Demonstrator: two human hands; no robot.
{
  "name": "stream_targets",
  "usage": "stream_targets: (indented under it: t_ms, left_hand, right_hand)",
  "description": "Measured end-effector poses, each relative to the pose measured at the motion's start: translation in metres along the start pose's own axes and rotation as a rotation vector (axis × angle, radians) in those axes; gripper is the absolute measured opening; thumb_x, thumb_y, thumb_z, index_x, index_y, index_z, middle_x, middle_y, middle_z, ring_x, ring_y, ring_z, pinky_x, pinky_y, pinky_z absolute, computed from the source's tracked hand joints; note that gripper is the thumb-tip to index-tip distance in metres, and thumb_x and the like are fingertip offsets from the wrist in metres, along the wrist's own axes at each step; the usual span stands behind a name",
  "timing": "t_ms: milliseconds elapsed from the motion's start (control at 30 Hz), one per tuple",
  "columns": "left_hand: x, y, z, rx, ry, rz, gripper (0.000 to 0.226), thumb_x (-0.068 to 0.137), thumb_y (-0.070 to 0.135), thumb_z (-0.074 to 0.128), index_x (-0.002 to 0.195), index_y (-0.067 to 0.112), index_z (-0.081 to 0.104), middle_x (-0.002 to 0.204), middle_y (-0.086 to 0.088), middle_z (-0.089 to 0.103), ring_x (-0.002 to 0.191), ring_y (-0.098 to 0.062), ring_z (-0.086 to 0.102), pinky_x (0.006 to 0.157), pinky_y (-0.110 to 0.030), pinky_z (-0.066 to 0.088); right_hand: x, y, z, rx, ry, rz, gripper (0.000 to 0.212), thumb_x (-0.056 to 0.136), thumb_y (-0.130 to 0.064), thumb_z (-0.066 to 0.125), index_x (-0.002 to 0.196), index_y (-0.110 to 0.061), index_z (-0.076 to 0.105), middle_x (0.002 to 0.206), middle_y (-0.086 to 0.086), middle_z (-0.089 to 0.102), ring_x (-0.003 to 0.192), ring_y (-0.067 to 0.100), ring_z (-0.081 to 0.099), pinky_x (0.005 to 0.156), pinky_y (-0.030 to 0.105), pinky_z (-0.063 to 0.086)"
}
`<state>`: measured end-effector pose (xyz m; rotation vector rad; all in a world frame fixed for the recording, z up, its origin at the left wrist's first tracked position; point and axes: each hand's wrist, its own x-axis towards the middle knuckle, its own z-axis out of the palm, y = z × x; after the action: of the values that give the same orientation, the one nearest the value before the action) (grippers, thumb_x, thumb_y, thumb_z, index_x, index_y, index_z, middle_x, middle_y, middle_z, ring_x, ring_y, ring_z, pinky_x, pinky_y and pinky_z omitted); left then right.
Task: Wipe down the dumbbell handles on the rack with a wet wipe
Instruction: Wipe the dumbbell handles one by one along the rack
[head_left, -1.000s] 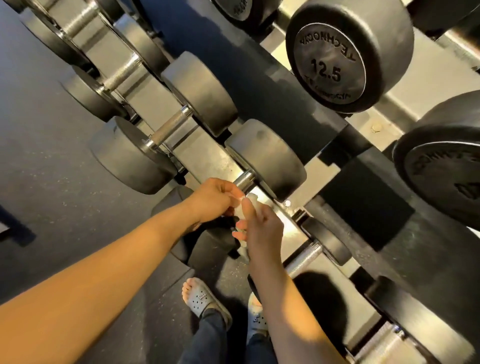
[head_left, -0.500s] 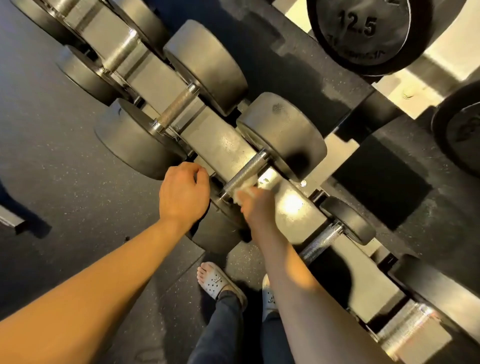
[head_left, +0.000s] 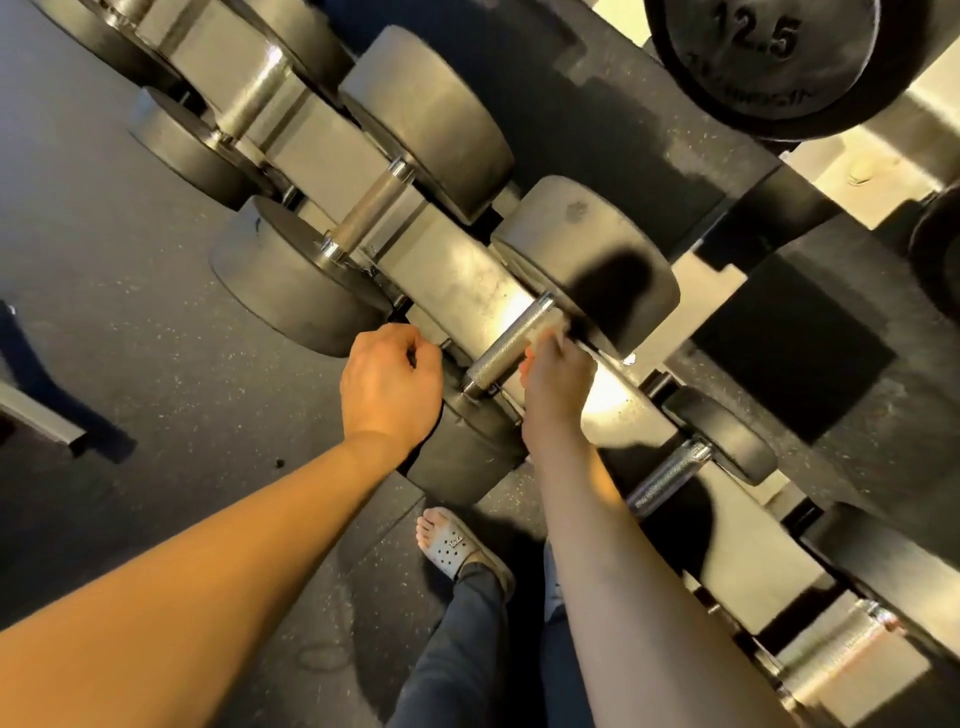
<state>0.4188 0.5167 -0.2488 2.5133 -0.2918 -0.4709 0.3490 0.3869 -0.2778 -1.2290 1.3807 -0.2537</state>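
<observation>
Fingers (head_left: 545, 356) of your right hand (head_left: 558, 400) pinch the wipe (head_left: 546, 328) against the handle (head_left: 506, 349) of the dumbbell straight ahead of you, at the handle's far end, just beside the far head (head_left: 587, 249). You see the wipe only as a small pale wad poking out past your fingertips and touching the metal; how far it wraps round cannot be told. Below the wipe the handle runs bare and diagonal toward you: bright knurled steel with a smooth collar at the near tip, where it meets the near head (head_left: 467, 452), dark and mostly in shadow. Your left hand (head_left: 389, 389) sits just beside that near tip, its fingers (head_left: 415, 345) curled under toward the rack (head_left: 457, 275); whether they grasp anything is hidden. The dumbbell lies across the rack's grey rail, with another handle (head_left: 370, 214) up to the left and a third handle (head_left: 670, 475) down to the right, both apart from your hands.
</observation>
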Motion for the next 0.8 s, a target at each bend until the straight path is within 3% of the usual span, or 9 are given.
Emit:
stream_targets:
  t_ms: [67, 133, 200, 300, 400, 500, 567, 633, 800]
  left_hand:
    - [0.0, -0.001, 0.0, -0.005, 0.0, -0.006, 0.032, 0.091, 0.035, 0.038, 0.072, 0.022, 0.061, 0.098, 0.003, 0.07, 0.088, -0.023, 0.059, 0.072, -0.043, 0.053]
    - [0.002, -0.004, 0.001, -0.008, -0.006, -0.016, 0.03, 0.09, 0.034, 0.039, 0.067, 0.025, 0.056, 0.091, 0.005, 0.068, 0.083, -0.024, 0.058, 0.07, -0.041, 0.052]
    - [0.002, -0.005, 0.002, -0.015, -0.012, -0.013, 0.029, 0.089, 0.032, 0.04, 0.064, 0.024, 0.052, 0.085, 0.005, 0.065, 0.079, -0.025, 0.056, 0.065, -0.039, 0.049]
    - [0.003, -0.006, 0.003, -0.019, 0.003, 0.008, 0.028, 0.089, 0.03, 0.043, 0.063, 0.024, 0.05, 0.076, 0.006, 0.06, 0.078, -0.024, 0.054, 0.061, -0.035, 0.042]
    - [0.002, -0.007, 0.004, -0.009, 0.01, 0.021, 0.026, 0.089, 0.03, 0.043, 0.067, 0.024, 0.054, 0.091, 0.004, 0.067, 0.091, -0.021, 0.056, 0.067, -0.036, 0.044]
    - [0.001, -0.01, 0.006, -0.01, 0.021, 0.044, 0.026, 0.092, 0.028, 0.044, 0.076, 0.017, 0.061, 0.098, -0.001, 0.069, 0.099, -0.02, 0.054, 0.072, -0.038, 0.045]
    - [0.001, -0.01, 0.007, -0.013, 0.028, 0.045, 0.025, 0.096, 0.024, 0.046, 0.085, 0.011, 0.065, 0.099, -0.003, 0.068, 0.101, -0.017, 0.051, 0.074, -0.035, 0.041]
    - [0.0, -0.01, 0.007, -0.01, 0.036, 0.042, 0.025, 0.098, 0.022, 0.047, 0.09, 0.009, 0.067, 0.102, -0.004, 0.069, 0.099, -0.012, 0.046, 0.076, -0.032, 0.037]
    - [0.0, -0.01, 0.006, 0.005, 0.042, 0.037, 0.025, 0.098, 0.023, 0.047, 0.089, 0.012, 0.068, 0.109, -0.002, 0.07, 0.103, -0.011, 0.046, 0.08, -0.03, 0.035]
  right_hand:
    - [-0.006, 0.005, -0.003, -0.16, -0.042, -0.096, 0.031, 0.104, -0.019, 0.051, 0.09, -0.001, 0.073, 0.079, 0.007, 0.067, 0.077, 0.018, 0.064, 0.074, 0.037, 0.055]
    - [-0.012, 0.005, -0.012, -0.294, -0.125, -0.13, 0.038, 0.102, -0.017, 0.054, 0.067, -0.008, 0.063, 0.065, -0.001, 0.063, 0.065, 0.008, 0.06, 0.064, 0.03, 0.052]
    - [-0.012, 0.01, -0.018, -0.357, -0.237, -0.12, 0.045, 0.1, -0.017, 0.059, 0.057, -0.01, 0.053, 0.049, -0.012, 0.05, 0.05, 0.002, 0.047, 0.054, 0.022, 0.04]
    - [-0.019, 0.018, -0.015, -0.434, -0.42, -0.08, 0.031, 0.094, -0.021, 0.07, 0.066, -0.012, 0.06, 0.065, -0.005, 0.059, 0.062, 0.006, 0.052, 0.059, 0.022, 0.042]
    - [-0.015, 0.023, -0.015, -0.401, -0.525, -0.092, 0.029, 0.092, -0.021, 0.073, 0.069, -0.011, 0.058, 0.068, -0.001, 0.058, 0.066, 0.009, 0.051, 0.063, 0.019, 0.043]
    - [0.001, 0.02, -0.025, -0.42, -0.645, -0.027, 0.014, 0.091, -0.018, 0.073, 0.084, -0.007, 0.07, 0.072, -0.003, 0.065, 0.064, 0.003, 0.055, 0.059, 0.012, 0.043]
    - [0.012, 0.016, -0.025, -0.384, -0.62, 0.089, 0.004, 0.092, -0.008, 0.07, 0.091, -0.012, 0.071, 0.076, 0.005, 0.067, 0.063, 0.008, 0.055, 0.055, 0.017, 0.044]
    - [0.02, 0.011, -0.021, -0.224, -0.508, 0.227, 0.012, 0.094, 0.004, 0.06, 0.091, -0.003, 0.069, 0.073, 0.013, 0.062, 0.059, 0.014, 0.05, 0.05, 0.02, 0.041]
    - [0.019, -0.01, -0.015, 0.501, -0.088, 0.488, 0.017, 0.093, 0.008, 0.057, 0.08, -0.004, 0.058, 0.072, 0.01, 0.06, 0.066, 0.018, 0.057, 0.06, 0.025, 0.049]
